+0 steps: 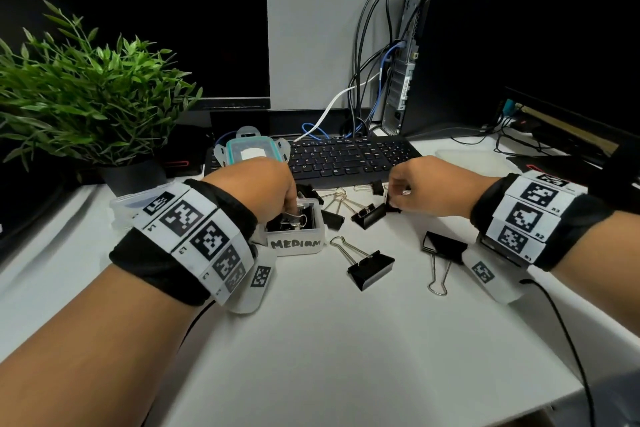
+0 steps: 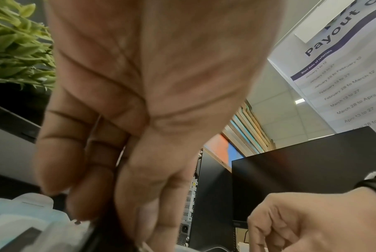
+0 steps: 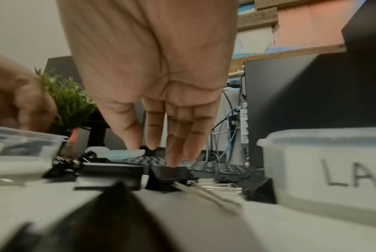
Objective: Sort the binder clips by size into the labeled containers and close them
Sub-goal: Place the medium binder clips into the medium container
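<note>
Black binder clips are lying scattered on our white bench. Our left hand is reaching into the MEDIUM container, grip curled among clips; whether it is clamping one, we cannot tell. Our right hand is touching a clip with fingers extended, grip apart.

Head high; wrists low, desk-level
</note>
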Action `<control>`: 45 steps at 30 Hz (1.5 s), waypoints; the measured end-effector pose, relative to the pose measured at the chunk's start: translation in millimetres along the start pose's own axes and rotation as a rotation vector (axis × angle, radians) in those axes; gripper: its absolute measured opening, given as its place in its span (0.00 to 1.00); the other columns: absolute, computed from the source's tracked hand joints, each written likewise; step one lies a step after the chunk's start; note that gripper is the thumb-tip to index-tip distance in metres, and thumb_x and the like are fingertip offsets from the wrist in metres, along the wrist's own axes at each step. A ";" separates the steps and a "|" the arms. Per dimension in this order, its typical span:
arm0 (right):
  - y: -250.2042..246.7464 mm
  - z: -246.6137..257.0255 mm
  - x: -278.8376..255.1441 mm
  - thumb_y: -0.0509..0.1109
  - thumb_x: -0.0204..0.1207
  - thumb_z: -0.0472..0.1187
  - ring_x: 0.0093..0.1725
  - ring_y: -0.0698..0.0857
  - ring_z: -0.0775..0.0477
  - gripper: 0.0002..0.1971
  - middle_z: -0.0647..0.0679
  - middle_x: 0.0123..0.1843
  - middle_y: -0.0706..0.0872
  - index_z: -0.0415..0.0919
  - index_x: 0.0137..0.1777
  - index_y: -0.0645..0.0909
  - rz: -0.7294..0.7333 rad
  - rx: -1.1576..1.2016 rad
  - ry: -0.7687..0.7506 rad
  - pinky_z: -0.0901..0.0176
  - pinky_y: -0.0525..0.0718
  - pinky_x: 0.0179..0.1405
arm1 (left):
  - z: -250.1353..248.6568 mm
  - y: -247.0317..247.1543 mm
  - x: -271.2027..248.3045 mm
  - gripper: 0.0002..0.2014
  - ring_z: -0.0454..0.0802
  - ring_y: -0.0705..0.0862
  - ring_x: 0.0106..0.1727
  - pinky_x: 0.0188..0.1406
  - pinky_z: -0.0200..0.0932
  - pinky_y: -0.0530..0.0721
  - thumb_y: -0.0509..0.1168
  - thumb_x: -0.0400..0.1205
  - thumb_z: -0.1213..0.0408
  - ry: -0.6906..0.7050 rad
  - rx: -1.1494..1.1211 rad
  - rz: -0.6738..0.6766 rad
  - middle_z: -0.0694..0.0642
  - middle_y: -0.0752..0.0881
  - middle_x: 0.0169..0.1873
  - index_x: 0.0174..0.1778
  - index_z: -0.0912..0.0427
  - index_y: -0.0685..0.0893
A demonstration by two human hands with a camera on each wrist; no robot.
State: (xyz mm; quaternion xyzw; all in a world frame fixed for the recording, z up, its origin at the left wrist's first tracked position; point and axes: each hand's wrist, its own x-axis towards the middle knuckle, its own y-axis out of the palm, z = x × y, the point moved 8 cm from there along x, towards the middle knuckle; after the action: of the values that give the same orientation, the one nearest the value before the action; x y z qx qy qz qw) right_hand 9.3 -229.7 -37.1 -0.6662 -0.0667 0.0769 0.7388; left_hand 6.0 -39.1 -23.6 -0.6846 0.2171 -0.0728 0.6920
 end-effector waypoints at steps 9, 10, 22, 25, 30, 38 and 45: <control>-4.0 -43.6 3.3 0.64 0.74 0.36 0.42 0.81 0.44 0.05 0.48 0.40 0.84 0.45 0.39 0.79 -0.014 -0.101 0.101 0.57 0.78 0.40 | 2.4 1.3 1.1 0.16 0.47 0.82 0.56 0.56 0.38 0.80 0.61 0.82 0.72 0.006 -0.002 -0.021 0.47 0.86 0.57 0.58 0.49 0.88; -3.3 -45.9 4.6 0.64 0.74 0.35 0.42 0.80 0.44 0.05 0.48 0.39 0.84 0.46 0.39 0.79 -0.010 -0.094 0.107 0.58 0.77 0.40 | 3.1 2.0 0.4 0.16 0.47 0.82 0.55 0.53 0.38 0.80 0.62 0.82 0.71 0.009 0.001 -0.029 0.46 0.85 0.56 0.58 0.48 0.88; 9.4 -23.1 24.8 0.65 0.78 0.39 0.46 0.75 0.49 0.10 0.50 0.47 0.80 0.42 0.58 0.79 0.034 -0.100 0.030 0.61 0.71 0.44 | 3.4 5.7 2.6 0.08 0.48 0.81 0.50 0.49 0.40 0.79 0.62 0.82 0.61 0.023 -0.010 -0.042 0.47 0.86 0.46 0.51 0.50 0.87; 14.7 -15.4 35.2 0.64 0.81 0.42 0.55 0.80 0.45 0.15 0.46 0.59 0.83 0.42 0.66 0.77 0.054 -0.069 0.017 0.59 0.75 0.52 | 3.0 8.1 2.6 0.11 0.48 0.82 0.56 0.56 0.42 0.81 0.62 0.82 0.62 0.018 -0.002 -0.006 0.47 0.87 0.52 0.56 0.48 0.88; 27.5 -6.7 44.2 0.59 0.83 0.44 0.63 0.80 0.41 0.18 0.43 0.64 0.83 0.40 0.70 0.76 0.159 -0.167 0.012 0.57 0.75 0.58 | 4.4 4.1 2.3 0.13 0.46 0.83 0.52 0.54 0.40 0.82 0.62 0.81 0.69 0.025 -0.071 -0.031 0.46 0.87 0.47 0.54 0.50 0.89; 28.5 -2.8 43.5 0.65 0.80 0.40 0.51 0.80 0.45 0.11 0.45 0.56 0.84 0.42 0.61 0.79 0.170 -0.196 0.016 0.60 0.74 0.46 | 6.5 2.1 1.0 0.12 0.43 0.84 0.46 0.47 0.38 0.81 0.63 0.78 0.72 0.003 -0.083 -0.038 0.46 0.88 0.40 0.46 0.54 0.90; 22.1 8.7 40.9 0.64 0.79 0.36 0.48 0.81 0.44 0.04 0.45 0.46 0.83 0.43 0.51 0.79 0.097 -0.198 -0.037 0.58 0.75 0.41 | 2.5 3.5 2.4 0.10 0.45 0.84 0.42 0.32 0.29 0.76 0.63 0.79 0.73 -0.002 -0.120 0.015 0.50 0.87 0.39 0.50 0.61 0.89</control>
State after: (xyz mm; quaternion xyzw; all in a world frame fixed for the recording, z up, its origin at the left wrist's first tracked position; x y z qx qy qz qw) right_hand 47.1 -210.6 -58.3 -0.7370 -0.0553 0.1177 0.6632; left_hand 8.4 -37.5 -27.6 -0.7234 0.2254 -0.0535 0.6504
